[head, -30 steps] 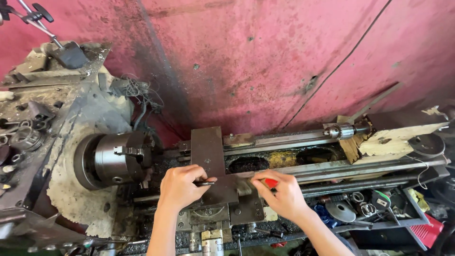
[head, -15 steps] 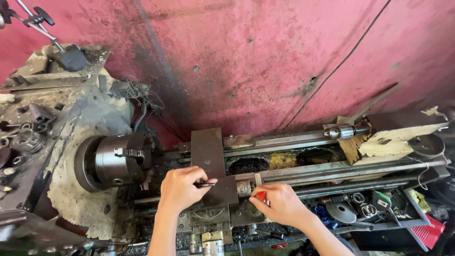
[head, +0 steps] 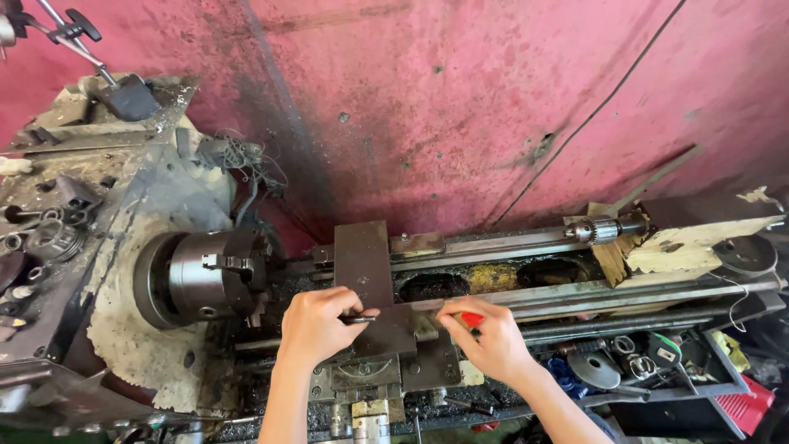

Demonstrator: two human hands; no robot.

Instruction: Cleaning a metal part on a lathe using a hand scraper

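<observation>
Hands are working together on the carriage of a grimy metal lathe [head: 509, 271] that is standing against a stained pink wall [head: 460, 107]. The left hand [head: 316, 325] is curling around a thin dark rod-like tool [head: 359, 319], pinching it between thumb and fingers; its long axis is lying roughly level, parallel to the lathe bed, with the free end pointing right toward the other hand. The right hand [head: 491, 337] is closing its fingers on a small red-handled tool [head: 472, 319], only a bit of red showing, so which way it is pointing cannot be told. Both hands are resting over the flat steel cross-slide plate [head: 363, 263], which is running from the person toward the wall. To the left, the three-jaw chuck [head: 215, 275] is facing right along the bed. Far right, a drill chuck [head: 602, 230] in the tailstock is pointing left. Loose metal parts are lying in the tray [head: 657, 362] below the bed.
</observation>
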